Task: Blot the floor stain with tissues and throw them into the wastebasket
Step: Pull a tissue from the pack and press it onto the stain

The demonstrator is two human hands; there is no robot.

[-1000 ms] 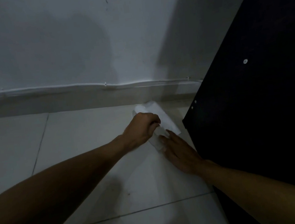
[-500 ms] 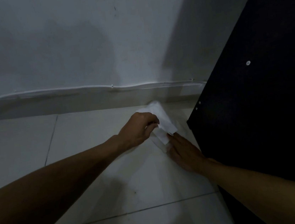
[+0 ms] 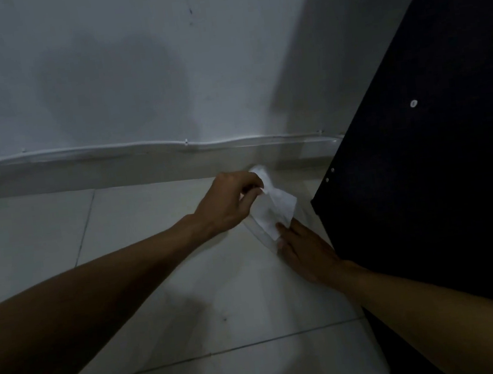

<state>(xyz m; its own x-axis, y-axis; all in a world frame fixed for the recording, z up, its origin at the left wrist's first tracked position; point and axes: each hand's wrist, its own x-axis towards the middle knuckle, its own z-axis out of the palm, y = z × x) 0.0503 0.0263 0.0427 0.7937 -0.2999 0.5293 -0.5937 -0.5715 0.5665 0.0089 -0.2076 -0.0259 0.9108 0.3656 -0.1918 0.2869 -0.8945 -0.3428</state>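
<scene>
Head view: the left hand (image 3: 228, 203) pinches the upper part of a white tissue (image 3: 274, 209) between curled fingers and thumb. The tissue hangs from that grip down toward the pale tiled floor (image 3: 158, 291). Just below it, the right hand (image 3: 304, 248) lies flat, fingers straight, fingertips touching the tissue's lower edge. A black panel (image 3: 422, 165) stands immediately right of the right hand.

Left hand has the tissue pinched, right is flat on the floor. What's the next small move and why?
Probably lift the tissue clear with the left hand: it pinches the upper end, and only the right hand's fingertips touch the lower edge. No wastebasket is in view.
</scene>
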